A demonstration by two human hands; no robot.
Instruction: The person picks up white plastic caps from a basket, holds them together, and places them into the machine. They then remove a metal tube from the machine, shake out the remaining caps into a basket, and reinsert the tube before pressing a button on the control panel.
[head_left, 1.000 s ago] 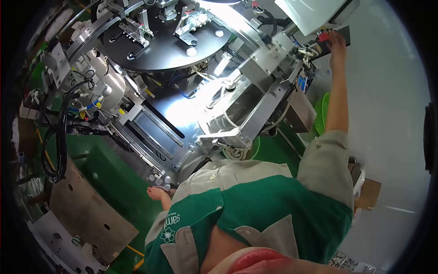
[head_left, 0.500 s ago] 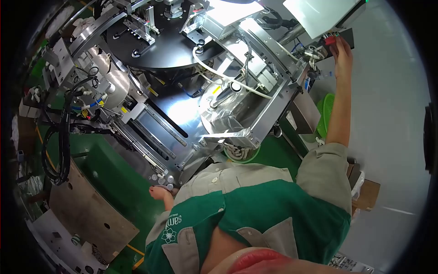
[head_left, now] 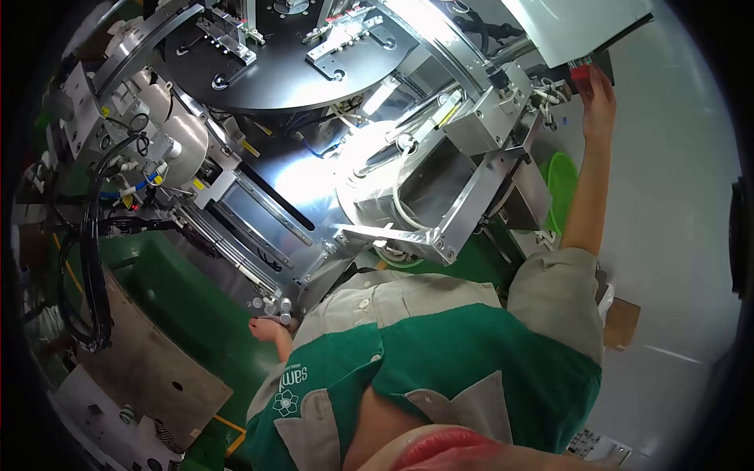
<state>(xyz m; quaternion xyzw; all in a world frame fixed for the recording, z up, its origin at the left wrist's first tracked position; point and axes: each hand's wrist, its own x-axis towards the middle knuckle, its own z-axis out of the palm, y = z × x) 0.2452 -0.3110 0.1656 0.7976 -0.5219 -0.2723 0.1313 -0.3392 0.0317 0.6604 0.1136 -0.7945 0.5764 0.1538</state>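
Observation:
On the right, my right hand (head_left: 598, 100) reaches up below a white panel (head_left: 577, 27), its fingers closed around a small red part (head_left: 580, 72) with green bits above it. Low on the left, my left hand (head_left: 267, 328) is curled beside several pale round knobs (head_left: 285, 304) at the machine's near corner; what lies inside its fingers is hidden. Ahead of me is the metal machine, with a black round turntable (head_left: 290, 74) carrying small metal fixtures (head_left: 338, 51). A silver block (head_left: 487, 118) on the machine's right side stands over a shiny cylinder (head_left: 369, 196).
Black cable bundles (head_left: 96, 267) hang at the left. A brown board (head_left: 149, 361) lies below them by the green floor (head_left: 181, 290). A green basket (head_left: 561, 188) stands under my right forearm, and a cardboard box (head_left: 622, 323) sits behind my right elbow.
The machine's right-hand unit has drawn back from the turntable, uncovering a fixture there, and its white hose now hangs in another curve. My view has shifted slightly; both hands stay at their places.

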